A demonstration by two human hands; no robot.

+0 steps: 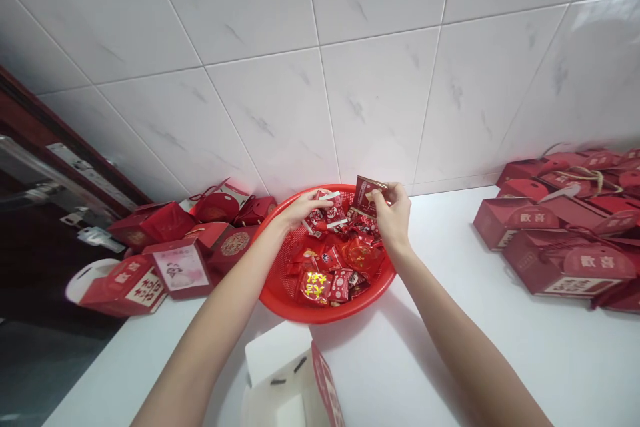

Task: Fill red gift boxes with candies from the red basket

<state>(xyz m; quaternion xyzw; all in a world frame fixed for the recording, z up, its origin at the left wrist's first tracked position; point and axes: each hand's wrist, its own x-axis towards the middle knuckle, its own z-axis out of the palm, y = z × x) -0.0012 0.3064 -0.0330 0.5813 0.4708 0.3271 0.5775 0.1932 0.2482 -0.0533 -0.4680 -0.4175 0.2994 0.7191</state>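
A red plastic basket [280, 303] stands by the wall, filled with red wrapped candies [340, 283]. Over its left back part, my left hand [303, 208] is closed on small red-and-white candy packets [334, 208]. At the right back rim, my right hand [393, 212] pinches a flat dark red packet [365, 193] between thumb and fingers. Nearest to me, an open gift box [280, 360] with white inside and a red outer side sits below the basket, partly cut off by the picture's bottom edge.
Several red gift boxes [177, 267] cluster left of the basket, near a dark door frame [60, 147]. More closed red boxes [567, 260] are grouped on the right. A tiled wall [370, 93] rises behind the white table [440, 247].
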